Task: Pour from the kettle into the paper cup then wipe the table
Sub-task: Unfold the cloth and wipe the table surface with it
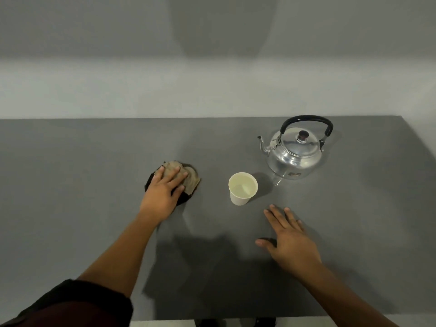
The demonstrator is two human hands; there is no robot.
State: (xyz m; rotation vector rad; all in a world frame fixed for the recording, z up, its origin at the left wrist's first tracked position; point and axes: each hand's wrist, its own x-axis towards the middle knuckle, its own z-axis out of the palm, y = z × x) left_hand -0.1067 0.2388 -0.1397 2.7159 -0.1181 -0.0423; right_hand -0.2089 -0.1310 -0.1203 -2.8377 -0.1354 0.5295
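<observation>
A shiny metal kettle (295, 152) with a black handle stands upright at the back right of the grey table (70, 173), its spout pointing left. In front of it, a white paper cup (242, 188) holds clear liquid. My left hand (162, 194) presses flat on a crumpled tan and dark cloth (188, 179) to the left of the cup. My right hand (290, 239) rests open on the table, fingers spread, just in front and to the right of the cup, holding nothing.
A plain pale wall rises behind the table's far edge. The table's right edge runs close to the kettle. The near edge lies at the bottom of the view, with dark shoes showing below it.
</observation>
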